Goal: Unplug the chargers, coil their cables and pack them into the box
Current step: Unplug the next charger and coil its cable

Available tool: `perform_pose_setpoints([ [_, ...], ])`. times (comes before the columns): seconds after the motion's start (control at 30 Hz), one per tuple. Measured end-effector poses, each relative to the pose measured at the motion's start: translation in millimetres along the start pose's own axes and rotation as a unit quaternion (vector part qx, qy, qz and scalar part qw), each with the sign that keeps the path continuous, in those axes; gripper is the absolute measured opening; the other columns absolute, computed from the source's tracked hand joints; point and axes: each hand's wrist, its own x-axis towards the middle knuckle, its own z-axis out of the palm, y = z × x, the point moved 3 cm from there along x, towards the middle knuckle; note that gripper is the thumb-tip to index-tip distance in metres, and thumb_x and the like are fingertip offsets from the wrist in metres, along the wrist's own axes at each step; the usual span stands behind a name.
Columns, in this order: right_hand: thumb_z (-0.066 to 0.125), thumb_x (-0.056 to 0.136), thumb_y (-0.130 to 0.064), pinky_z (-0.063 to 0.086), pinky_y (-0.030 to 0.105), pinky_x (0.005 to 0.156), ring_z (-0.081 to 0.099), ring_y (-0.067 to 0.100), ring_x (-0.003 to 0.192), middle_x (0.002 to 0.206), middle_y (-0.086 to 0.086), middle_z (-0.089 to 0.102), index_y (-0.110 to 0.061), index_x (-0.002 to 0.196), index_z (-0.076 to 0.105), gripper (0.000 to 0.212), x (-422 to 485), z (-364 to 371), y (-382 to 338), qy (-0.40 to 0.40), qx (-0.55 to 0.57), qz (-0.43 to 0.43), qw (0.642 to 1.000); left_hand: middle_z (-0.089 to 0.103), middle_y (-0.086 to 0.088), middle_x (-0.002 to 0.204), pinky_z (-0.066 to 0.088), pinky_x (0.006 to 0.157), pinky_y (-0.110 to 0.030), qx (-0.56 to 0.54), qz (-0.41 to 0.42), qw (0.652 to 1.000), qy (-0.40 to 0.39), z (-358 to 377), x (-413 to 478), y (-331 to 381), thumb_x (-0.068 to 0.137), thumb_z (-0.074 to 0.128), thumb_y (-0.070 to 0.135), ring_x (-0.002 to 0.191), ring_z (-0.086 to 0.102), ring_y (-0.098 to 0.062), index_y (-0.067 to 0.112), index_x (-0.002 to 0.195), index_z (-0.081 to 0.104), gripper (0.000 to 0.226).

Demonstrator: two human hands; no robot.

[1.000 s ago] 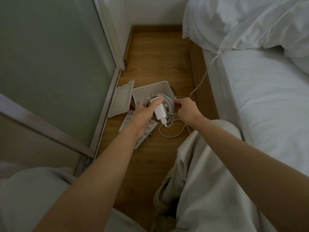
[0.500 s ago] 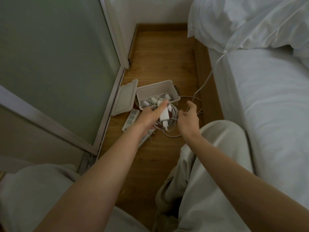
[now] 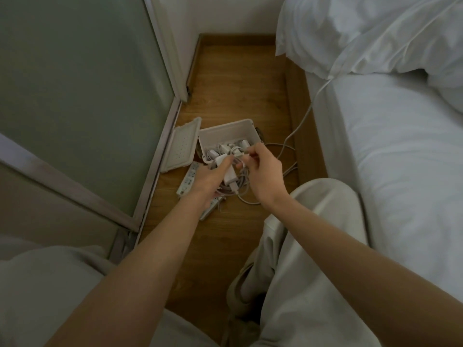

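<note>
We are looking down at a wooden floor between a frosted glass door and a white bed. Our left hand is gripping a white charger brick together with loops of its coiled cable, at the centre of the frame, just below the open white box. The brick's long axis is running nearly up and down the frame, with its cable end pointing towards the bottom edge. Our right hand is pinching the connector end of the cable over the box's near right corner. More chargers are lying inside the box, and its lid is standing open on the left. A power strip is lying partly under our left hand. A loose cable is trailing up to the bed. Any print on the brick is too dim for us to read.
</note>
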Motion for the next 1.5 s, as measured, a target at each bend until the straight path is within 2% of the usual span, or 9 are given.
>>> perform_pose_setpoints([
  [0.17, 0.041, 0.099, -0.016, 0.053, 0.031, 0.08, 0.061, 0.021, 0.086, 0.087, 0.007, 0.062, -0.014, 0.083, 0.053, 0.02, 3.5, -3.5, 10.0, 0.013, 0.119, 0.173, 0.978, 0.067, -0.008, 0.091, 0.056, 0.082, -0.045, -0.043, 0.015, 0.999, 0.0, 4.9, -8.5, -10.3, 0.086, 0.065, 0.035, 0.087, 0.066, -0.027, 0.023, 0.08, 0.058, 0.016],
  [0.3, 0.039, 0.099, -0.008, 0.051, 0.031, 0.085, 0.054, 0.017, 0.071, 0.079, 0.011, 0.053, -0.001, 0.107, 0.055, 0.019, 9.1, -11.4, 23.2, 0.075, 0.44, 0.404, 0.798, 0.068, -0.009, 0.089, 0.057, 0.079, -0.043, -0.041, 0.051, 0.998, -0.014, 12.5, -17.5, -4.9, 0.086, 0.066, 0.03, 0.085, 0.067, -0.026, 0.018, 0.084, 0.062, 0.013],
  [0.37, 0.038, 0.099, -0.004, 0.048, 0.028, 0.084, 0.051, 0.017, 0.067, 0.077, 0.013, 0.05, 0.004, 0.121, 0.049, 0.026, 10.7, -16.0, 28.6, 0.087, 0.476, 0.435, 0.759, 0.069, -0.002, 0.084, 0.057, 0.079, -0.042, -0.021, 0.09, 0.995, -0.02, 15.2, -20.6, -0.7, 0.085, 0.068, 0.026, 0.082, 0.067, -0.022, 0.022, 0.082, 0.064, 0.007],
  [0.6, 0.041, 0.1, -0.021, 0.048, 0.025, 0.062, 0.053, 0.015, 0.065, 0.075, 0.005, 0.055, -0.009, 0.086, 0.054, 0.023, 8.5, -7.2, 36.6, 0.006, 0.283, 0.442, 0.851, 0.065, 0.015, 0.092, 0.053, 0.058, -0.017, 0.03, 0.182, 0.982, -0.044, 4.0, -21.8, 8.7, 0.082, 0.071, 0.023, 0.079, 0.066, -0.001, 0.032, 0.108, 0.055, 0.032],
  [0.67, 0.043, 0.099, -0.017, 0.055, 0.029, 0.068, 0.061, 0.017, 0.076, 0.09, 0.007, 0.06, -0.008, 0.101, 0.051, 0.012, 8.5, -2.4, 35.1, -0.016, 0.224, 0.393, 0.892, 0.065, 0.009, 0.103, 0.052, 0.057, -0.014, 0.05, 0.184, 0.981, -0.037, -6.9, -19.1, 4.3, 0.083, 0.07, 0.024, 0.085, 0.065, -0.004, 0.026, 0.118, 0.053, 0.039],
  [0.8, 0.05, 0.095, -0.014, 0.044, 0.037, 0.102, 0.049, 0.023, 0.122, 0.137, 0.009, 0.043, -0.011, 0.139, 0.032, 0.048, 5.9, 8.2, 24.8, -0.057, -0.079, 0.124, 0.988, 0.06, 0.004, 0.112, 0.05, 0.068, -0.014, 0.088, 0.187, 0.978, 0.01, -24.2, -16.6, -6.1, 0.084, 0.069, 0.026, 0.097, 0.06, -0.008, 0.016, 0.13, 0.051, 0.051],
  [0.97, 0.055, 0.092, -0.031, 0.04, 0.021, 0.085, 0.05, 0.018, 0.12, 0.132, 0.003, 0.05, -0.011, 0.142, 0.03, 0.059, 1.3, 31.6, 7.4, -0.252, -0.026, 0.076, 0.964, 0.061, 0.002, 0.112, 0.055, 0.076, -0.026, 0.038, 0.151, 0.986, 0.055, -31.5, -14.0, -11.0, 0.085, 0.067, 0.031, 0.097, 0.061, -0.009, 0.018, 0.126, 0.053, 0.046],
  [1.13, 0.069, 0.082, -0.037, 0.041, 0.023, 0.086, 0.049, 0.016, 0.119, 0.137, 0.002, 0.047, -0.009, 0.145, 0.019, 0.085, 12.4, 30.5, 1.1, -0.337, -0.043, 0.044, 0.94, 0.068, -0.003, 0.11, 0.056, 0.075, -0.031, -0.03, 0.125, 0.992, 0.008, -35.8, -18.8, -2.8, 0.09, 0.06, 0.033, 0.098, 0.066, -0.017, 0.018, 0.12, 0.059, 0.034],
  [1.5, 0.081, 0.07, -0.03, 0.049, 0.012, 0.07, 0.056, 0.006, 0.1, 0.112, -0.009, 0.054, -0.018, 0.134, 0.034, 0.08, 61.6, 39.9, 3.6, -0.265, -0.009, 0.014, 0.964, 0.064, -0.007, 0.112, 0.054, 0.071, -0.024, -0.111, 0.131, 0.985, -0.01, -30.9, 17.0, 25.0, 0.093, 0.057, 0.026, 0.096, 0.066, -0.013, 0.01, 0.126, 0.048, 0.038],
])
